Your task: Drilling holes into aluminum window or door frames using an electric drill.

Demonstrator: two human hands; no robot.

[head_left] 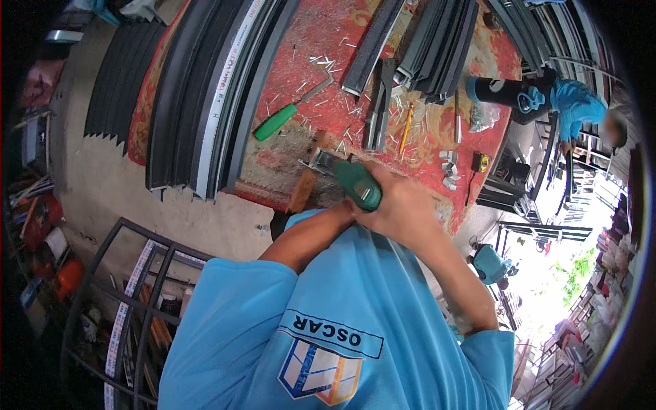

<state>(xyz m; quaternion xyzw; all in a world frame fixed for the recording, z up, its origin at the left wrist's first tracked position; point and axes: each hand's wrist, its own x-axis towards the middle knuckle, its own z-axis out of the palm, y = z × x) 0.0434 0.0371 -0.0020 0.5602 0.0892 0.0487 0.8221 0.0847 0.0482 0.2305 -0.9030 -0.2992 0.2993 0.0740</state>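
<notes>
My right hand (403, 205) is closed around a green-bodied tool (359, 184) with a silver metal front end; its exact kind is hard to make out. My left forearm crosses in front of my body, and my left hand (352, 210) is mostly hidden behind the tool and my right hand. Under the tool's metal front lies a wooden block (301, 191) at the near edge of the red patterned table (301, 41). Just beyond, a dark metal profile (378, 102) lies on the tabletop, near a green-handled screwdriver-like tool (275, 123) with a bent blade.
Long dark profiles (236, 102) fill the table's left side, and more profiles (444, 48) lie at the back. Scattered rivets (324, 65), a yellow pencil (406, 130), small metal pieces (449, 167) and a tape measure (481, 162) lie around. Another person (577, 102) is at right.
</notes>
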